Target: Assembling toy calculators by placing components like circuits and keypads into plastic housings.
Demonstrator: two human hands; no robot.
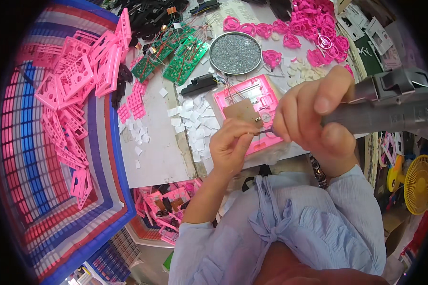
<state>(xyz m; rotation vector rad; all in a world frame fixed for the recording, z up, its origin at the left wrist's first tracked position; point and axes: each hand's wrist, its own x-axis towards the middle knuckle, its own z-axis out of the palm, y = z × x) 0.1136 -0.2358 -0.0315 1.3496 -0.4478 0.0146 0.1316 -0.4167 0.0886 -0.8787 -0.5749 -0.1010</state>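
Driver (385,110) nearest; looks hefty, best gripped round barrel. Right hand (314,111), fingers closed round its nose. Left hand (230,145): fingertips pressed together at near edge of brown board (241,111); can't tell what's pinched. Board, likely light, stiff, lies over pink case (269,97) on table (150,166); hold by rims. Dish (235,73) beyond.

Pink housing (270,100), seemingly grey screwdriver (378,111)

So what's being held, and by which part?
The right hand holds the gray power screwdriver by its bit end; the left hand is at the brown circuit board, grip unclear.
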